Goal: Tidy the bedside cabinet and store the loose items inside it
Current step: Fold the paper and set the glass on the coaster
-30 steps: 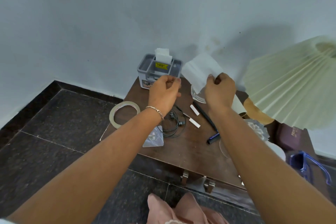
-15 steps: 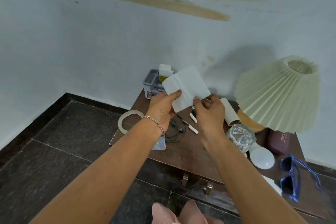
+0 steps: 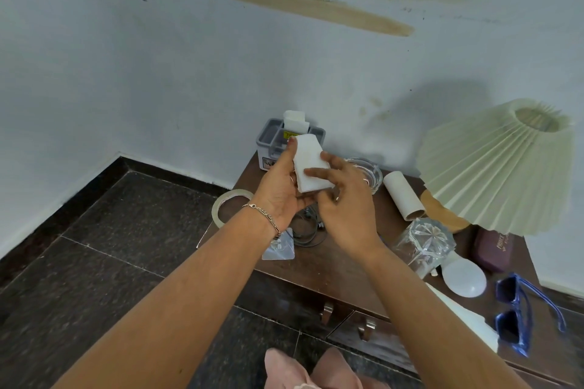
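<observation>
1. Pink cloth (image 3: 303,369) lies at the bottom edge, over dark speckled floor tiles (image 3: 94,262).
2. Just beyond it is the front of the brown bedside cabinet (image 3: 331,262), with two metal drawer handles (image 3: 327,313).
3. Both forearms reach out over the cabinet top. The left hand (image 3: 278,196), with a thin bracelet (image 3: 265,218) at the wrist, cups a folded tissue (image 3: 311,167) from behind, its fingers curled round it. The right hand (image 3: 344,208) pinches the same tissue, index finger laid across its front and thumb under its lower edge. The tissue is held up above the cabinet, touching nothing else.
4. Under the hands, partly hidden, lie a coiled earphone cable (image 3: 308,230) and a clear plastic packet (image 3: 278,249); a tape roll (image 3: 229,204) overhangs the left edge.
5. To the right stand a cut-glass tumbler (image 3: 423,241), a white bulb (image 3: 464,278), blue sunglasses (image 3: 518,316), a purple box (image 3: 494,249), a cardboard tube (image 3: 403,196) and a glass ashtray (image 3: 366,169).
6. A pleated cream lampshade (image 3: 499,164) sits tilted at the far right.
7. At the back corner is a grey tissue box (image 3: 275,142) against the pale wall (image 3: 158,73), which bears a brown streak (image 3: 284,3).
</observation>
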Available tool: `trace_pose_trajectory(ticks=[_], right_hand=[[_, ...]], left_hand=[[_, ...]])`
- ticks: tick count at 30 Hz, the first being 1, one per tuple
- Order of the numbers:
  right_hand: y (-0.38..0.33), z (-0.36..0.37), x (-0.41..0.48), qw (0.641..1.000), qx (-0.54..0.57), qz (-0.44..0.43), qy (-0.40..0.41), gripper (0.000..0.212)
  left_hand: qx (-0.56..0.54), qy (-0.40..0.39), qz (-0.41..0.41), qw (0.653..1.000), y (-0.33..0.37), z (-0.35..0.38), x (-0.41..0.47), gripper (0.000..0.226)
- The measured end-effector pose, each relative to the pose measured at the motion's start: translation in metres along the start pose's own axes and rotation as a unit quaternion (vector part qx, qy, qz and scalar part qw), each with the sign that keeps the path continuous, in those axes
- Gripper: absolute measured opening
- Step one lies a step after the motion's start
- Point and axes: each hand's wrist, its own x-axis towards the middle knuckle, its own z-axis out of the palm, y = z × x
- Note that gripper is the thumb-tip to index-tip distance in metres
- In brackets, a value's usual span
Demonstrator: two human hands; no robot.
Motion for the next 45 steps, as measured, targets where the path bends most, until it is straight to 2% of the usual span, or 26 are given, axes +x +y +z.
trace_pose_trajectory(ticks=[2, 5, 9, 10, 12, 15, 18, 21, 24, 26, 29, 32, 37, 42, 45], right_hand=[[-0.002, 0.001, 0.003, 0.999, 0.031, 0.010, 0.017, 0.042], [-0.006, 0.001, 0.015, 0.997, 0.068, 0.030, 0.031, 0.049], [-0.002, -0.003, 0.045, 0.993, 0.065, 0.053, -0.088, 0.076], [0.002, -0.004, 0.053, 0.990, 0.055, 0.058, -0.114, 0.071], [0.010, -0.004, 0.069, 0.990, 0.039, 0.056, -0.122, 0.047], [0.022, 0.000, 0.092, 0.999, 0.010, 0.036, -0.034, 0.018], [0.027, 0.001, 0.118, 0.998, 0.039, 0.045, 0.036, 0.018], [0.031, 0.006, 0.143, 0.994, 0.075, 0.046, 0.071, 0.018], [0.035, 0.016, 0.159, 0.995, 0.066, 0.041, 0.068, 0.018], [0.038, 0.023, 0.164, 0.998, 0.042, 0.025, 0.043, 0.019], [0.043, 0.032, 0.169, 1.000, -0.014, 0.003, 0.013, 0.029], [0.047, 0.039, 0.170, 0.996, -0.082, -0.029, -0.009, 0.030], [0.051, 0.047, 0.168, 0.977, -0.190, -0.082, -0.041, 0.027], [0.055, 0.052, 0.168, 0.963, -0.247, -0.084, -0.066, 0.028], [0.058, 0.056, 0.170, 0.955, -0.275, -0.077, -0.081, 0.025]], left_hand=[[0.044, 0.011, 0.011, 0.999, -0.001, -0.005, 0.003, 0.039], [0.171, 0.032, 0.047, 0.984, -0.003, -0.012, 0.009, 0.030], [0.299, 0.026, 0.099, 0.949, 0.001, -0.020, 0.017, 0.017], [0.319, 0.030, 0.108, 0.941, 0.003, -0.021, 0.019, 0.018], [0.345, 0.034, 0.126, 0.930, 0.008, -0.024, 0.027, 0.024], [0.388, 0.061, 0.172, 0.904, 0.020, -0.028, 0.047, 0.028], [0.417, 0.113, 0.213, 0.876, 0.035, -0.036, 0.072, 0.033], [0.469, 0.173, 0.233, 0.834, 0.048, -0.047, 0.092, 0.041], [0.518, 0.215, 0.238, 0.793, 0.057, -0.056, 0.104, 0.044], [0.551, 0.206, 0.230, 0.776, 0.059, -0.058, 0.109, 0.039], [0.569, 0.182, 0.219, 0.772, 0.055, -0.059, 0.119, 0.032], [0.591, 0.168, 0.208, 0.761, 0.049, -0.059, 0.129, 0.029], [0.622, 0.162, 0.184, 0.743, 0.041, -0.063, 0.142, 0.044], [0.603, 0.172, 0.204, 0.752, 0.040, -0.064, 0.148, 0.037], [0.568, 0.200, 0.224, 0.766, 0.039, -0.067, 0.148, 0.040]])
